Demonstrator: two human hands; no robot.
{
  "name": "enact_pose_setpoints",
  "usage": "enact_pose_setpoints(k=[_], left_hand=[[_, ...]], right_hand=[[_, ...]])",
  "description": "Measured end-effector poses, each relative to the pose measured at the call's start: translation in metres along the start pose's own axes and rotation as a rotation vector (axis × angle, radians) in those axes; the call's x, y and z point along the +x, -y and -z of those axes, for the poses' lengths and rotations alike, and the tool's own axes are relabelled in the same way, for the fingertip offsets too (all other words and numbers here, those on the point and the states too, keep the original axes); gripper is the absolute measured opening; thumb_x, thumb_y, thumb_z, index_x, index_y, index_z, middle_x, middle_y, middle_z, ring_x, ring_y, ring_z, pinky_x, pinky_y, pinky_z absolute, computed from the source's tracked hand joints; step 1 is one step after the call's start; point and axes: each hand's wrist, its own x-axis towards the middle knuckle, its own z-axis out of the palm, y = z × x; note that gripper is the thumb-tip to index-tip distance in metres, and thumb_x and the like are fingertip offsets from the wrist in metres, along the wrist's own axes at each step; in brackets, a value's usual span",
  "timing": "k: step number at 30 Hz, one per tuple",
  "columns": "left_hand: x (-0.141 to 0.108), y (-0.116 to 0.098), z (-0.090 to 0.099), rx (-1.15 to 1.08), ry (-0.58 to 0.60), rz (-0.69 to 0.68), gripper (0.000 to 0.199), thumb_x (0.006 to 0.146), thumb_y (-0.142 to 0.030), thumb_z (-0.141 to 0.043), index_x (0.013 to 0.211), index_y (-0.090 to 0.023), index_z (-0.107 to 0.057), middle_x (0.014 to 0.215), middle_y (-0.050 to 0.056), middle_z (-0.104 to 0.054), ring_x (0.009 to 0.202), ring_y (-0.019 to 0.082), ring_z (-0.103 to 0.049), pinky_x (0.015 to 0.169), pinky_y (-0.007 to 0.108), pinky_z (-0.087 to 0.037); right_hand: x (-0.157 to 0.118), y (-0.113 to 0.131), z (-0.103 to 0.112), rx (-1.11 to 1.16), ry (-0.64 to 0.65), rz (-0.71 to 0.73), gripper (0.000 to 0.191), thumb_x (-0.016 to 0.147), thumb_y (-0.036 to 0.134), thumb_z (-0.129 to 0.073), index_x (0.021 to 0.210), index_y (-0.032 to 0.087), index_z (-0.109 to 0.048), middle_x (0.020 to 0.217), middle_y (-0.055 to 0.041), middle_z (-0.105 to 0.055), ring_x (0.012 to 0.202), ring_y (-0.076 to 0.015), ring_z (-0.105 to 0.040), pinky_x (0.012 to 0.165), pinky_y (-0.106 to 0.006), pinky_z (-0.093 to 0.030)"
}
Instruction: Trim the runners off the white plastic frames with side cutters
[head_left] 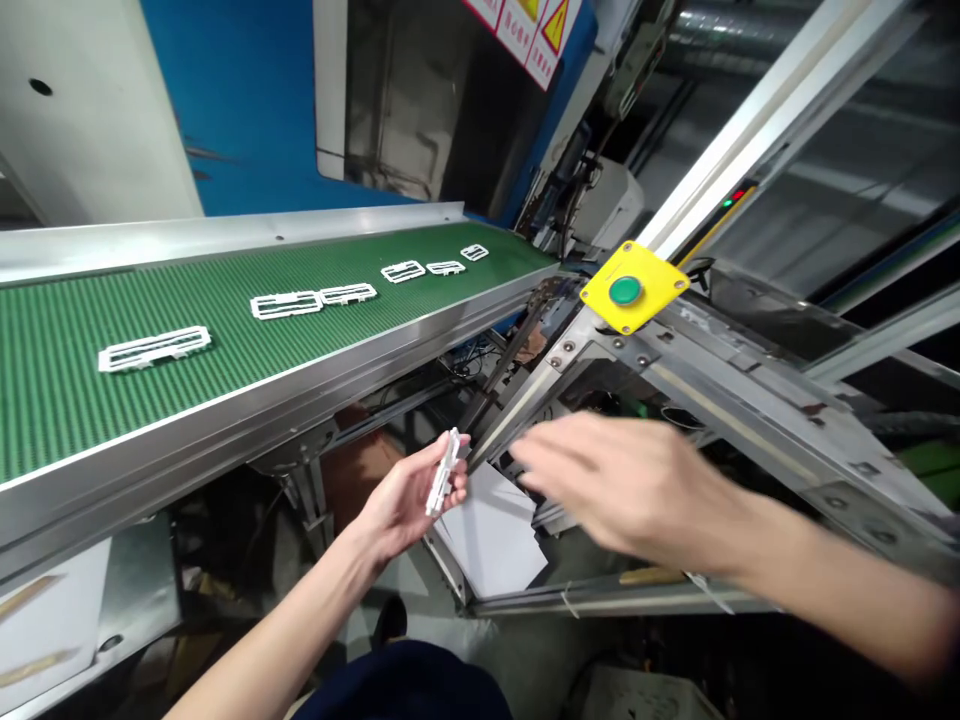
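Observation:
My left hand (pixel 411 492) holds a white plastic frame part (pixel 444 474) between thumb and fingers, below the conveyor's front rail. To the right, my right hand (pixel 622 480) is in the air, smeared by motion; whether its fingers hold anything is not clear. Several similar white slotted frames lie on the green conveyor belt (pixel 225 370): one at the near left (pixel 155 349), two touching end to end in the middle (pixel 286 304), and others farther back (pixel 403 271).
A yellow box with a green button (pixel 625 290) sits on a metal post right of the belt. White sheets (pixel 495 530) lie below the hands. A blue machine (pixel 247 100) stands behind the belt, and a metal frame (pixel 720 400) runs along the right.

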Motion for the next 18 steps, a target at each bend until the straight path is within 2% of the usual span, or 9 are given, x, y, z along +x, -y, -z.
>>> enact_pose_setpoints(k=[2,4,8,11,13,15,16,17,18], left_hand=[[0.007,0.002,-0.014,-0.012,-0.071,-0.035,0.009,0.080,-0.012,-0.061,0.088,-0.010,-0.063,0.071,0.003,-0.060,0.057,0.011,-0.059,0.054,0.020,-0.051],[0.012,0.005,-0.028,-0.042,-0.105,-0.015,0.005,0.075,-0.005,-0.062,0.077,-0.010,-0.061,0.065,0.001,-0.059,0.053,0.009,-0.058,0.050,0.017,-0.049],[0.016,0.010,-0.056,-0.058,-0.062,0.095,0.008,0.077,-0.009,-0.061,0.070,-0.011,-0.058,0.060,0.000,-0.057,0.050,0.010,-0.057,0.045,0.018,-0.047],[0.016,0.011,-0.065,-0.008,0.006,0.077,0.006,0.080,-0.016,-0.062,0.076,-0.012,-0.060,0.066,0.001,-0.060,0.055,0.011,-0.059,0.051,0.020,-0.050],[0.018,0.011,-0.057,0.054,0.085,0.032,0.011,0.084,-0.026,-0.060,0.085,-0.014,-0.062,0.076,0.003,-0.063,0.067,0.014,-0.062,0.058,0.024,-0.052],[0.021,0.011,-0.034,0.130,0.095,-0.007,0.017,0.085,-0.030,-0.057,0.093,-0.015,-0.061,0.084,0.006,-0.064,0.080,0.019,-0.063,0.067,0.029,-0.053],[0.023,0.012,-0.018,0.164,0.029,-0.026,0.017,0.084,-0.027,-0.058,0.096,-0.016,-0.060,0.087,0.007,-0.064,0.084,0.020,-0.063,0.070,0.030,-0.053],[0.023,0.013,-0.001,0.190,-0.090,-0.037,0.019,0.081,-0.022,-0.061,0.099,-0.017,-0.059,0.089,0.007,-0.064,0.085,0.019,-0.063,0.072,0.029,-0.053],[0.023,0.015,0.017,0.208,-0.263,-0.047,0.023,0.077,-0.018,-0.064,0.099,-0.018,-0.058,0.085,0.005,-0.065,0.080,0.018,-0.064,0.070,0.028,-0.053]], right_hand=[[0.006,0.016,-0.016,-0.002,0.054,0.099,0.028,0.089,0.013,-0.045,0.115,0.011,-0.057,0.114,-0.0158,-0.062,0.105,-0.0238,-0.058,0.076,-0.032,-0.051],[0.008,0.024,-0.026,-0.069,0.083,0.136,0.029,0.088,0.009,-0.043,0.114,0.004,-0.055,0.113,-0.0221,-0.060,0.107,-0.0271,-0.057,0.076,-0.036,-0.050],[0.008,0.029,-0.026,-0.219,0.097,0.125,0.024,0.087,0.007,-0.040,0.098,0.002,-0.060,0.087,-0.0183,-0.067,0.082,-0.0235,-0.064,0.069,-0.035,-0.050],[0.004,0.024,-0.005,-0.234,0.080,0.092,0.020,0.087,0.008,-0.042,0.091,0.005,-0.061,0.080,-0.0136,-0.066,0.074,-0.0203,-0.063,0.065,-0.033,-0.049],[-0.005,0.010,0.018,-0.219,0.053,0.009,0.021,0.089,0.010,-0.041,0.094,0.008,-0.061,0.072,-0.0079,-0.065,0.065,-0.0159,-0.061,0.056,-0.028,-0.047],[-0.021,-0.020,0.045,-0.248,-0.037,-0.179,0.021,0.091,0.015,-0.040,0.096,0.014,-0.061,0.059,-0.0005,-0.059,0.049,-0.0106,-0.052,0.046,-0.023,-0.039],[-0.032,-0.042,0.059,-0.286,-0.100,-0.310,0.022,0.092,0.018,-0.040,0.096,0.017,-0.061,0.054,0.0021,-0.055,0.043,-0.0090,-0.046,0.042,-0.022,-0.035],[-0.043,-0.067,0.071,-0.342,-0.163,-0.469,0.021,0.093,0.023,-0.040,0.094,0.018,-0.061,0.051,0.0031,-0.052,0.039,-0.0083,-0.041,0.041,-0.022,-0.033],[-0.054,-0.095,0.081,-0.401,-0.207,-0.628,0.024,0.094,0.030,-0.039,0.096,0.018,-0.060,0.053,0.0018,-0.054,0.040,-0.0088,-0.042,0.043,-0.023,-0.035]])
